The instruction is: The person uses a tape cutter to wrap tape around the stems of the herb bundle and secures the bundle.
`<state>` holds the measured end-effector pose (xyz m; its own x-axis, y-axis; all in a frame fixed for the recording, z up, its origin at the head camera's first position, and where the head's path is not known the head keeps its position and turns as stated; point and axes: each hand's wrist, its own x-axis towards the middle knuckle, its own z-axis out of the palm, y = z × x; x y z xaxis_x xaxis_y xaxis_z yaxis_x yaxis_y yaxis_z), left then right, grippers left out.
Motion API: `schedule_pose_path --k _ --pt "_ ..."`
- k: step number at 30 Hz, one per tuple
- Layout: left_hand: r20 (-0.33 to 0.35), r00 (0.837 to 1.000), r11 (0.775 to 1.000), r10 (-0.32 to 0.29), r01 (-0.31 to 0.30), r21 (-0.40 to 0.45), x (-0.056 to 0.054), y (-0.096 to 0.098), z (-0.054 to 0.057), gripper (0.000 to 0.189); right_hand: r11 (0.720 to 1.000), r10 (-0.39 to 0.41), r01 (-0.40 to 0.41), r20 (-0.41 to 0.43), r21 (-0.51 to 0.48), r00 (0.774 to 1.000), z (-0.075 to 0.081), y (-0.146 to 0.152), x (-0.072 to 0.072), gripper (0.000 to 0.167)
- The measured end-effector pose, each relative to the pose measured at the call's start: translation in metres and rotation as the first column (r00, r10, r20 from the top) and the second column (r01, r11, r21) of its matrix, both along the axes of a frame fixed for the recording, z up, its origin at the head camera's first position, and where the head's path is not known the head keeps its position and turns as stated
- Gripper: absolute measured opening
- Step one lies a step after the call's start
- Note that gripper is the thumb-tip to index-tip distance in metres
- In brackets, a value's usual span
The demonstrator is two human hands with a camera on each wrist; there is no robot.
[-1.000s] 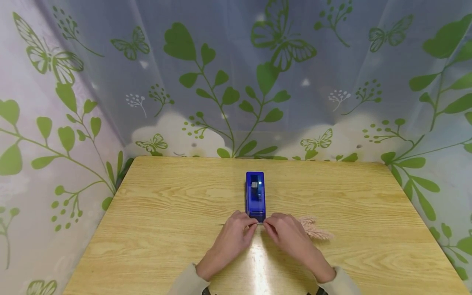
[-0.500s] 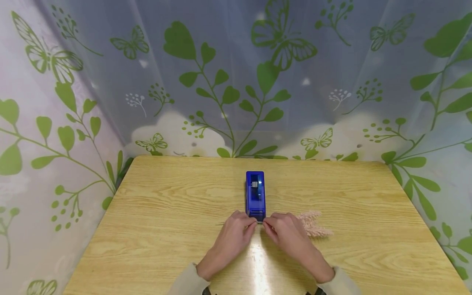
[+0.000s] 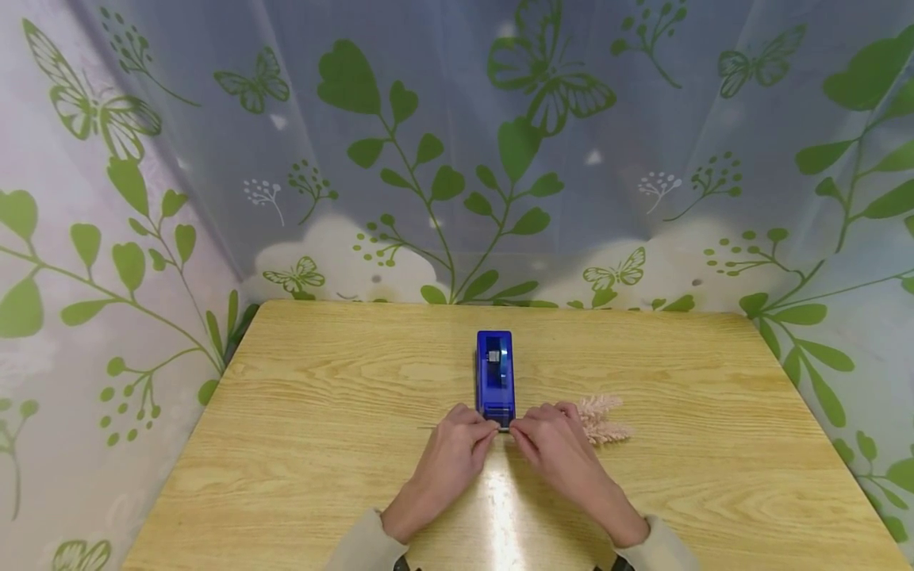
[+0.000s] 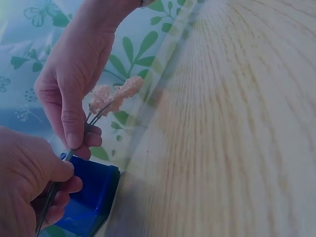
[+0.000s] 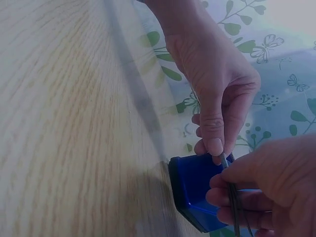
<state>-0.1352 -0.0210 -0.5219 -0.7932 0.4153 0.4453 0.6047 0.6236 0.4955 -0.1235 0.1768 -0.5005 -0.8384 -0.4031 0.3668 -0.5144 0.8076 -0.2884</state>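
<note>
A blue tape dispenser (image 3: pixel 495 388) stands at the middle of the table, its front end toward the person. Just before that end, both hands pinch thin dark stems (image 4: pixel 49 202) that run sideways. Pink feathery flower heads (image 3: pixel 602 419) stick out past the right hand (image 3: pixel 562 444), which grips the stems close to them. My left hand (image 3: pixel 446 450) holds the stems farther along, and their thin ends poke out to its left. Between the fingertips shows a short pale, shiny stretch of stem (image 5: pixel 224 160); whether tape is wound there, I cannot tell.
The wood-grain table (image 3: pixel 343 381) reaches out on both sides of the hands. Behind it and at the sides hangs a curtain (image 3: pixel 457 159) printed with green leaves and butterflies.
The pink flower heads have turned and shifted away from the person as the stems rolled between the fingers. The stem ends at left rose slightly. Hands and dispenser stay nearly in place.
</note>
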Motion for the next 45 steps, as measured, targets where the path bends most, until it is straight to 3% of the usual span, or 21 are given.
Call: schedule_pose_path --k 4,8,14,19,22,25,29,32,35,37,40,42,45 --pt "-0.036 0.999 1.000 -0.003 0.003 0.000 -0.001 0.000 -0.001 0.011 1.000 -0.003 0.003 0.010 -0.015 1.000 0.001 0.001 0.000 0.006" --pt "-0.073 0.997 1.000 -0.015 0.016 0.010 -0.001 0.000 -0.001 0.014 0.998 -0.032 0.036 0.073 -0.048 0.997 0.002 -0.001 0.000 0.006" --pt "-0.105 0.994 1.000 -0.021 0.022 0.008 -0.001 0.001 0.000 0.016 0.999 -0.037 0.039 0.147 -0.012 0.988 0.002 -0.001 0.002 0.009" --pt "-0.137 0.990 1.000 -0.023 0.023 -0.001 -0.001 0.001 -0.002 0.016 0.999 -0.031 0.032 0.202 -0.005 0.979 0.003 0.002 -0.001 0.020" --pt "-0.154 0.988 1.000 -0.023 0.024 0.000 -0.002 0.001 -0.003 0.016 1.000 0.000 -0.002 0.182 0.012 0.983 0.003 0.004 -0.002 0.015" --pt "-0.148 0.989 1.000 -0.018 0.018 0.002 -0.001 0.000 -0.004 0.016 0.996 0.067 -0.072 0.085 0.061 0.994 0.000 0.006 -0.004 0.006" --pt "-0.081 0.997 1.000 -0.001 0.001 0.001 0.000 0.001 -0.004 0.012 0.972 0.155 -0.130 -0.119 0.194 0.981 -0.006 0.008 -0.008 0.013" --pt "0.035 0.999 1.000 -0.004 0.003 0.020 -0.001 0.001 -0.003 0.007 0.955 0.199 -0.123 -0.271 0.271 0.942 -0.011 0.008 -0.010 0.020" --pt "0.160 0.987 0.998 -0.018 0.009 0.056 -0.003 0.000 -0.002 0.018 0.947 0.227 -0.118 -0.362 0.298 0.904 -0.014 0.007 -0.012 0.024" --pt "0.227 0.973 0.996 -0.030 0.010 0.088 -0.005 -0.002 -0.002 0.028 0.943 0.239 -0.116 -0.391 0.313 0.889 -0.014 0.006 -0.012 0.025" --pt "0.310 0.950 0.990 -0.044 0.001 0.138 -0.007 -0.004 -0.002 0.035 0.935 0.247 -0.109 -0.400 0.336 0.883 -0.013 0.006 -0.011 0.026" --pt "0.358 0.932 0.984 -0.053 -0.012 0.178 -0.008 -0.005 -0.003 0.031 0.934 0.242 -0.106 -0.388 0.341 0.889 -0.012 0.006 -0.011 0.027" --pt "0.403 0.914 0.975 -0.055 -0.037 0.218 -0.009 -0.005 -0.004 0.026 0.949 0.223 -0.129 -0.326 0.287 0.919 -0.008 0.005 -0.009 0.022"
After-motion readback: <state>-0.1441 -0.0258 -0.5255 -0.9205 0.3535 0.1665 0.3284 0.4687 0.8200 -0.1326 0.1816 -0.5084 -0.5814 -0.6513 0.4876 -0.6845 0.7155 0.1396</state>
